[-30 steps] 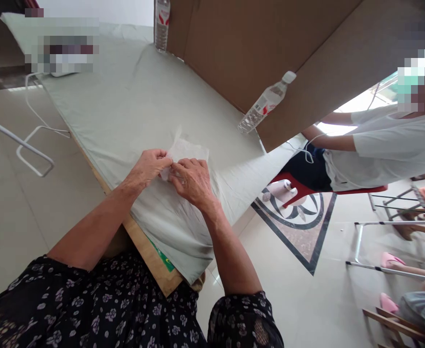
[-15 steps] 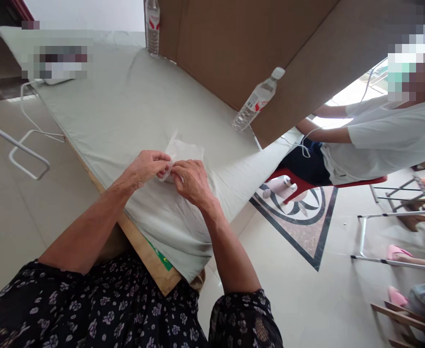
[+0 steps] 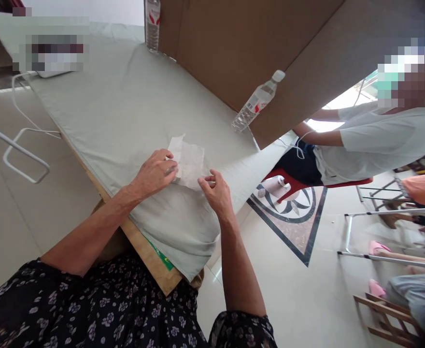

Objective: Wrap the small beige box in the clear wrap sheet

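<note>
A small piece of thin white cloth (image 3: 190, 162) lies on the pale green sheet that covers the table (image 3: 125, 106). My left hand (image 3: 157, 171) rests on the cloth's left edge, fingers curled and pressing it down. My right hand (image 3: 215, 191) hovers at the cloth's lower right corner, thumb and forefinger pinched together near the edge; whether they grip the cloth is hard to see.
Two plastic water bottles, one upright (image 3: 152, 24) and one leaning (image 3: 256, 102), stand by large cardboard sheets (image 3: 241, 48). A seated person in a white shirt (image 3: 379, 140) is at the right on a red chair. A white wire rack (image 3: 20, 154) stands left.
My hands were together over the cloth's near edge. Now the right hand has moved right and apart from the left, and the cloth lies spread flatter.
</note>
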Motion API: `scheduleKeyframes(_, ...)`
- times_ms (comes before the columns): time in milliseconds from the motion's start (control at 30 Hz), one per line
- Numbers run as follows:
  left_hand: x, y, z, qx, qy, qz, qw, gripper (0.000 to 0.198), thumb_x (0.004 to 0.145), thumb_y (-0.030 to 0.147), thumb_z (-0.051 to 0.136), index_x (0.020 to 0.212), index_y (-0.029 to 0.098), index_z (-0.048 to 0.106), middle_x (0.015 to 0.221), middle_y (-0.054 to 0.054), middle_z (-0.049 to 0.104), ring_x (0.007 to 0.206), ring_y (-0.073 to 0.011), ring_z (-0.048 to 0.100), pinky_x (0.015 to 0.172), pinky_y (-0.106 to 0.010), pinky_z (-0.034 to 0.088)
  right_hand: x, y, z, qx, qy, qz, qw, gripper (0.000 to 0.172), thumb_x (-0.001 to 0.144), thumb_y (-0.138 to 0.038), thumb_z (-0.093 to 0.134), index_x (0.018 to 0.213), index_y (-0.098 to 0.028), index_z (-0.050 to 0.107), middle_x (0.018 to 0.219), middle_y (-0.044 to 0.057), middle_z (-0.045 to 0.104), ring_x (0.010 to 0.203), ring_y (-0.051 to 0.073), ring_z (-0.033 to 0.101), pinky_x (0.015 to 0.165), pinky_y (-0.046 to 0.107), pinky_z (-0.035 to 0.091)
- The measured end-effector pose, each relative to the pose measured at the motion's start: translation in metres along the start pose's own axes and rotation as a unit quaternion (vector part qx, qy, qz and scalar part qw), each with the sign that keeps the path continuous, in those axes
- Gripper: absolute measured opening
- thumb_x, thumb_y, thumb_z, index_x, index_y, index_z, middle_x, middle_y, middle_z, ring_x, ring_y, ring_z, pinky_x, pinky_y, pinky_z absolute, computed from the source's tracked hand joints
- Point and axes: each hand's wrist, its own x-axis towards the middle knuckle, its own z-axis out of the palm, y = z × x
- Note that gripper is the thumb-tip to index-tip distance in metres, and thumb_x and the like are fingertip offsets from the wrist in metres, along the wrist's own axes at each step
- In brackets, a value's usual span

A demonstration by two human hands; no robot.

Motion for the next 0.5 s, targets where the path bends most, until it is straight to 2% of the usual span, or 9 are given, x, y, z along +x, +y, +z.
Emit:
scheduleKeyframes(67,-0.001,0.000,0.000,0.007,-0.023,0.021,0.999,0.025,0.095,0.024,0.052,0.096,0.018,0.077,0.113,-0.013,0.070,0.104,-0.0268,0.062,0.092,-0.040,0.053,0.002,-0.003,0.006,-0.014,-0.036,0.038,0.999,0.073,0.085,-0.062,0.068,0.140,-0.016,0.058,0.110,0.013,0.077,0.080,0.022,0.070,0.087,0.042,0.056)
scheduleKeyframes(133,-0.001,0.001,-0.001,0.020,-0.035,0.032,0.999,0.025,0.096,0.022,0.052,0.099,0.018,0.076,0.109,-0.012,0.071,0.102,-0.0264,0.061,0.093,-0.040,0.053,0.006,-0.010,0.014,-0.024,-0.047,0.051,0.997,0.080,0.084,-0.064,0.069,0.146,-0.016,0.053,0.114,0.014,0.075,0.094,0.027,0.072,0.093,0.045,0.055)
scheduleKeyframes(200,-0.002,0.002,-0.002,0.034,-0.036,0.032,0.998,0.024,0.096,0.022,0.052,0.101,0.018,0.075,0.109,-0.012,0.070,0.102,-0.0264,0.061,0.093,-0.040,0.053,0.010,-0.015,0.019,-0.024,-0.038,0.057,0.997,0.085,0.083,-0.063,0.072,0.150,-0.016,0.049,0.118,0.016,0.074,0.107,0.031,0.071,0.096,0.046,0.055)
scheduleKeyframes(267,-0.002,0.003,-0.002,0.042,-0.038,0.029,0.998,0.024,0.096,0.021,0.051,0.100,0.018,0.075,0.109,-0.012,0.070,0.102,-0.0265,0.061,0.092,-0.040,0.053,0.012,-0.016,0.018,-0.024,-0.015,0.068,0.997,0.087,0.083,-0.061,0.071,0.153,-0.015,0.046,0.123,0.018,0.072,0.111,0.032,0.070,0.096,0.046,0.055)
scheduleKeyframes(367,-0.001,0.003,-0.001,0.039,-0.041,0.029,0.998,0.023,0.096,0.022,0.052,0.099,0.019,0.075,0.108,-0.012,0.070,0.100,-0.0265,0.061,0.091,-0.040,0.053,0.007,-0.010,0.009,-0.023,-0.010,0.091,0.996,0.086,0.085,-0.064,0.067,0.153,-0.015,0.046,0.117,0.015,0.072,0.104,0.030,0.071,0.088,0.043,0.057)
scheduleKeyframes(500,-0.002,0.002,0.003,0.029,-0.023,0.022,0.999,0.022,0.095,0.021,0.053,0.101,0.019,0.075,0.111,-0.012,0.069,0.103,-0.0271,0.062,0.094,-0.041,0.054,-0.002,-0.009,0.000,-0.015,-0.057,0.108,0.992,0.087,0.083,-0.069,0.069,0.150,-0.018,0.050,0.092,0.005,0.072,0.087,0.025,0.073,0.075,0.035,0.058)
